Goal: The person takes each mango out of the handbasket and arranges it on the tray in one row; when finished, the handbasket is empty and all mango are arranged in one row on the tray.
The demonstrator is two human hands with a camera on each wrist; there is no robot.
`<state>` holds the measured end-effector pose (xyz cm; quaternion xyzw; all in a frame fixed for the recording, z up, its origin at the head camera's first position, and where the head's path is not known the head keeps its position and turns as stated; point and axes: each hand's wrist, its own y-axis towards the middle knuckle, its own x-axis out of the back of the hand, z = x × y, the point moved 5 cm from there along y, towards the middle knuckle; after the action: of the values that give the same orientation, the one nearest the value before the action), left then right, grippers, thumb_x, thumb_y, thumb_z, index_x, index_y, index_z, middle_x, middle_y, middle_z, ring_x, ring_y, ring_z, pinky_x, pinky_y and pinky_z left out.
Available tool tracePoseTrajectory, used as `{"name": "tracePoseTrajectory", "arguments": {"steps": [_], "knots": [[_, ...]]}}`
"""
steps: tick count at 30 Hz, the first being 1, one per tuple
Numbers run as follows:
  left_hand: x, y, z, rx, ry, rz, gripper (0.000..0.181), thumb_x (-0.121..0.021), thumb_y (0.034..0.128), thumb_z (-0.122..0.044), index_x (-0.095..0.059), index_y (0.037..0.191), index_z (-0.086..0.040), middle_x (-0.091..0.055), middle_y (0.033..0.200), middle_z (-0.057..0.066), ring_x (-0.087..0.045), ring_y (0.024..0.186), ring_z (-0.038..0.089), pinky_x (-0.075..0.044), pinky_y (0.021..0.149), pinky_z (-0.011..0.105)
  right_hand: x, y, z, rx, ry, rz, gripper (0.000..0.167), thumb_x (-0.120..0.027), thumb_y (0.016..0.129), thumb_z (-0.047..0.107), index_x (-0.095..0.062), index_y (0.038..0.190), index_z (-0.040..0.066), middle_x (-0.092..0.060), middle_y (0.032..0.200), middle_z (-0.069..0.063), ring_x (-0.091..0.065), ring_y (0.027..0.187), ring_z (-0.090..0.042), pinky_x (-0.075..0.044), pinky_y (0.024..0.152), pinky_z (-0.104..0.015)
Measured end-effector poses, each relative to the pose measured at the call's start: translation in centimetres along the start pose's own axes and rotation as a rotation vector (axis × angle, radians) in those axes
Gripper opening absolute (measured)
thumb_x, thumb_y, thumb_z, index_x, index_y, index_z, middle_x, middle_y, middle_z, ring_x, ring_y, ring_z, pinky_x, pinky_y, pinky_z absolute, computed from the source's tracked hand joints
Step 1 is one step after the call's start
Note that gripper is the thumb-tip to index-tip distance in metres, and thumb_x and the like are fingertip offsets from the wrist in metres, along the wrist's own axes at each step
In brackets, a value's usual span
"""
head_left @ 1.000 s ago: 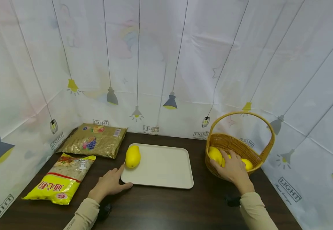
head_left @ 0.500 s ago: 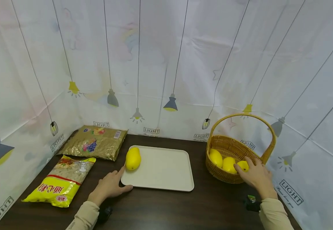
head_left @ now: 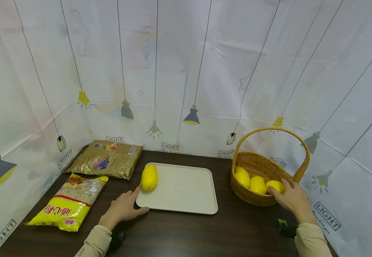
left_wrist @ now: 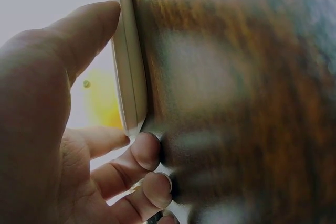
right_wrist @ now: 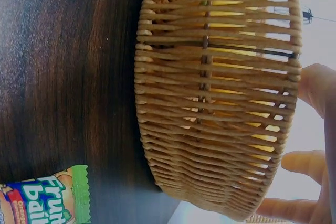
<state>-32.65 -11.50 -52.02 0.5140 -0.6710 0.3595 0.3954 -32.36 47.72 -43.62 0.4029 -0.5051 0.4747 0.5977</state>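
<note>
My left hand lies at the near left corner of a white rectangular tray, straight thumb and index finger touching its rim. On that tray, at the left, rests a yellow mango. A wicker basket stands upright at the right. Inside it sit two more yellow mangoes, one at the left and one in the middle. Over the basket's right end, my right hand grips another mango between thumb and fingers; the fingertips are partly hidden.
A gold foil bag and a yellow pasta packet lie left of the tray on the dark wooden table. The basket's tall handle arches overhead. A small snack packet lies beside the basket. A printed curtain stands behind.
My right hand has moved right across the basket from the left and middle mangoes to the rightmost one, which has shifted slightly and shows more. The left hand has stayed at the tray corner.
</note>
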Motion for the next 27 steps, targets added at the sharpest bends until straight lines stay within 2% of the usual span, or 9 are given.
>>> {"name": "tracePoseTrajectory", "arguments": {"steps": [10, 21, 27], "knots": [[0.0, 0.0, 0.0, 0.006, 0.011, 0.005, 0.106, -0.068, 0.0795, -0.073, -0.026, 0.161, -0.020, -0.059, 0.134, 0.020, -0.058, 0.121, 0.043, -0.044, 0.088, 0.074, -0.6, 0.9, -0.9, 0.011, 0.016, 0.009, 0.100, -0.034, 0.095, 0.075, -0.028, 0.153, -0.006, -0.026, 0.146, -0.045, -0.035, 0.123, -0.070, -0.036, 0.091, -0.080], [0.0, 0.1, 0.1, 0.015, 0.001, 0.007, 0.107, -0.068, 0.0792, -0.073, -0.025, 0.161, -0.020, -0.059, 0.135, 0.022, -0.057, 0.123, 0.044, -0.042, 0.089, 0.076, -0.9, 2.1, -0.4, 0.059, 0.021, 0.033, 0.099, -0.035, 0.097, 0.071, -0.030, 0.149, -0.012, -0.034, 0.139, -0.049, -0.041, 0.121, -0.065, -0.040, 0.096, -0.073], [0.1, 0.0, -0.1, 0.020, 0.004, 0.005, 0.106, -0.068, 0.0793, -0.072, -0.026, 0.161, -0.020, -0.059, 0.135, 0.022, -0.058, 0.122, 0.044, -0.041, 0.090, 0.077, -1.0, 2.8, -0.3, 0.092, 0.018, 0.049, 0.097, -0.037, 0.098, 0.069, -0.033, 0.147, -0.015, -0.039, 0.136, -0.050, -0.046, 0.118, -0.064, -0.042, 0.094, -0.070]]}}
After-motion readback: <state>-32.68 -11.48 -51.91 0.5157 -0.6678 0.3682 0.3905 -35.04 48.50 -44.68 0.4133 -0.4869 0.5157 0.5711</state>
